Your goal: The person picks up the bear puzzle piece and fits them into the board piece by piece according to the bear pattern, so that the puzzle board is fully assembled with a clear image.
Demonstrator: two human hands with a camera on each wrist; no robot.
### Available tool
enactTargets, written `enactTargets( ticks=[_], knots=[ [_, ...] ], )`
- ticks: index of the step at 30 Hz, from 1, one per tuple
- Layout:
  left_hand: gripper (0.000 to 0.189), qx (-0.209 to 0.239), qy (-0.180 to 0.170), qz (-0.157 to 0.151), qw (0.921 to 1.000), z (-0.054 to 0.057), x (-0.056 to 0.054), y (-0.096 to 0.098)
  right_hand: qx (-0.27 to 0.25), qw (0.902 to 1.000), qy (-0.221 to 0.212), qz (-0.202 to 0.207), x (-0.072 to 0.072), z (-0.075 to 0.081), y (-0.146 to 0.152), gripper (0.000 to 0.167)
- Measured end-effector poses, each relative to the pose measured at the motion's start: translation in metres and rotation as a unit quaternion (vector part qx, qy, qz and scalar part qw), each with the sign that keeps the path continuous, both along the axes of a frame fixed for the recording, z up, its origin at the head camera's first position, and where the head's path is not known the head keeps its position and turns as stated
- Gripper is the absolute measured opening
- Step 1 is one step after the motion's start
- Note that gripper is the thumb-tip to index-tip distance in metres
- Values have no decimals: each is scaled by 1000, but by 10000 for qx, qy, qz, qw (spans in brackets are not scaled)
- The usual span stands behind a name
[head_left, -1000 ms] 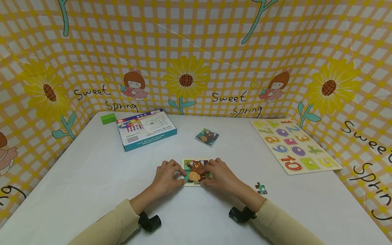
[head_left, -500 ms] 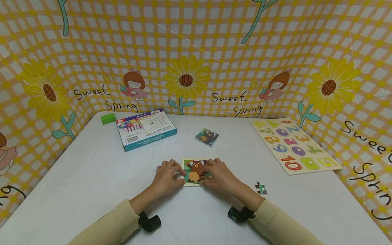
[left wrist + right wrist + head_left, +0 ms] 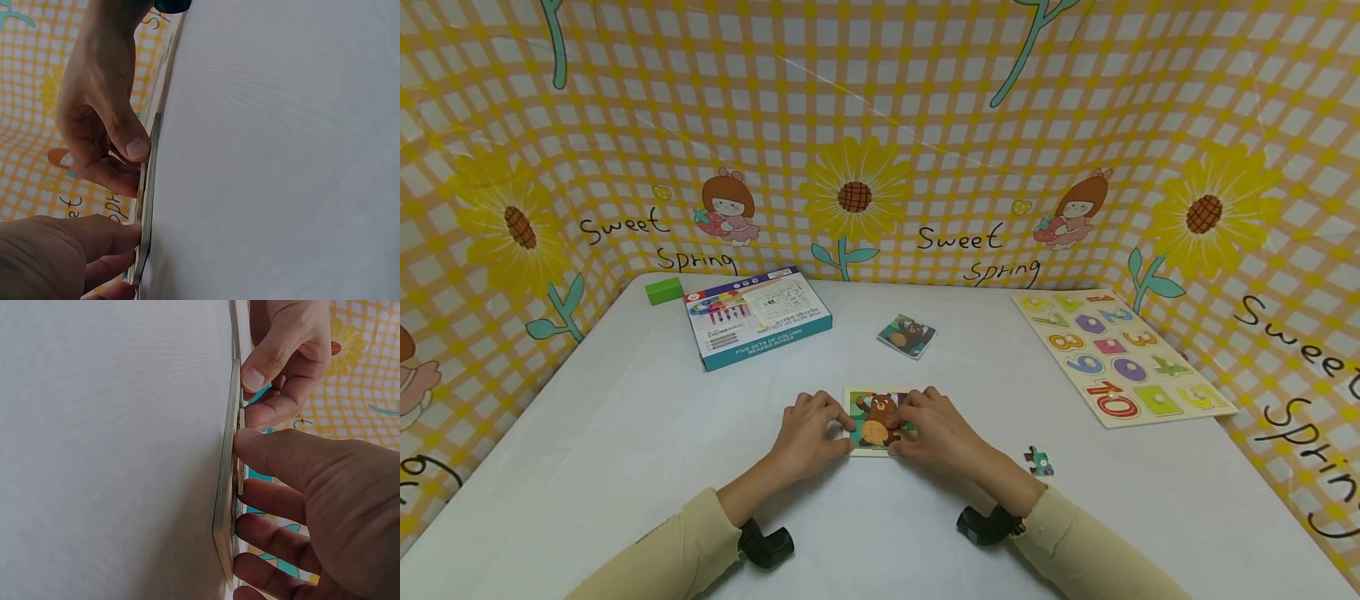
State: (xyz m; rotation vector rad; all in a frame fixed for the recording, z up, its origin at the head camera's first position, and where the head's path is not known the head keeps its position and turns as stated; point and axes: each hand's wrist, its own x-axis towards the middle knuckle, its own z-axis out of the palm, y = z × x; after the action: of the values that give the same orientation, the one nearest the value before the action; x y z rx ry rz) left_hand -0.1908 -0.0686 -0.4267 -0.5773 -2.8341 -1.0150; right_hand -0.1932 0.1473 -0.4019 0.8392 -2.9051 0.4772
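Note:
In the head view a small bear puzzle board (image 3: 874,432) with a pale frame lies flat in front of me. My left hand (image 3: 808,429) holds its left edge, thumb at the lower corner and fingers higher up. My right hand (image 3: 936,429) covers the board's right part. In the right wrist view, its thumb and forefinger pinch a puzzle piece (image 3: 241,450) that stands slightly proud of the board; the other fingertips rest along the board. Which part of the picture that piece shows is hidden. A loose green puzzle piece (image 3: 1039,461) lies to the right of my right forearm.
Behind the board lies a square bear picture card (image 3: 907,336). At the back left are a flat teal-edged box (image 3: 760,317) and a green block (image 3: 664,291). A wooden number board (image 3: 1123,358) lies on the right. Patterned cloth (image 3: 880,108) walls the table at back and sides.
A raised, pale-edged piece at the bear's lower belly now sits flatter in the picture. My right hand has shifted very slightly; my left hand stays put.

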Motion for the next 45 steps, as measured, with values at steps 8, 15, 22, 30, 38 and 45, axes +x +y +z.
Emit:
enactTargets(
  ticks=[8,15,22,30,38,45],
  knots=[
    [10,131,178,-64,9997,3,1,5,3,10000,-6,15,0,1,0,23],
    [10,77,63,-128,9999,2,0,13,55,10000,-9,17,-1,0,0,23],
    [11,53,44,-145,9999,1,0,19,85,10000,-35,-11,-1,-1,-1,24],
    [11,43,111,-147,9998,2,1,21,88,10000,-12,1,-1,0,-1,24],
    [11,-47,160,-114,9998,1,0,23,79,10000,-36,-37,-1,-1,0,24],
    [10,-95,131,-129,9998,3,1,24,-28,10000,51,29,0,-2,2,24]
  ],
)
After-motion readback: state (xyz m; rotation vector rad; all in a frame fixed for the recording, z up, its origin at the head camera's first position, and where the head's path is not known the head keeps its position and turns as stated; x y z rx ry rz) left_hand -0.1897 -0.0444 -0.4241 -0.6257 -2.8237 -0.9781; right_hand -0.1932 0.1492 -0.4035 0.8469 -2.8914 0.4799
